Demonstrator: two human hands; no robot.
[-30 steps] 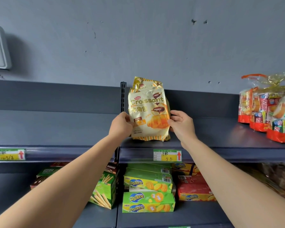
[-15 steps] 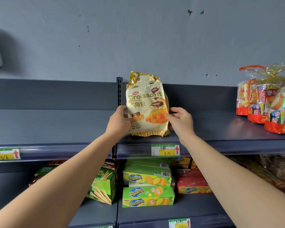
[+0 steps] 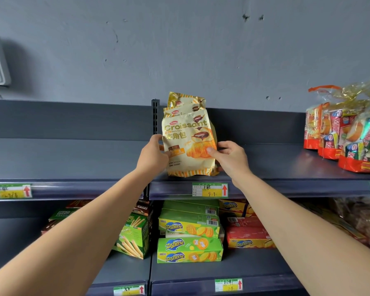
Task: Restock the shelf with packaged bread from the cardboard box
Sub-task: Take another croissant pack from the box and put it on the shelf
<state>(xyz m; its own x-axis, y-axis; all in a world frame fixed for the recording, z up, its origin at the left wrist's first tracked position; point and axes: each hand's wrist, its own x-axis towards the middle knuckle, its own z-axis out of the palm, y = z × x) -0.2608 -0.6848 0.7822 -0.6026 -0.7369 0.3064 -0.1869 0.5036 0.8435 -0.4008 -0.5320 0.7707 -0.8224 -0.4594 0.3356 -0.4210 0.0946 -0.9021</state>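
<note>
Front croissant bag [image 3: 188,144] stands upright near the front edge of the upper shelf [image 3: 276,167]; two further bags [image 3: 184,101] line up behind it; left hand [image 3: 153,155] grips its left side, right hand [image 3: 231,158] pinches its right. Recommended: square the base above the price label [image 3: 209,189]; release both sides evenly, lest it topple forward.

I read "Croissant" and 牛角包 on the croissant bag [image 3: 188,144]. The price tag [image 3: 209,189] just under it shows "9 1" in handwriting. Down below, the green boxes [image 3: 189,249] say "Zecheese", and so does the red box [image 3: 248,238].
</note>
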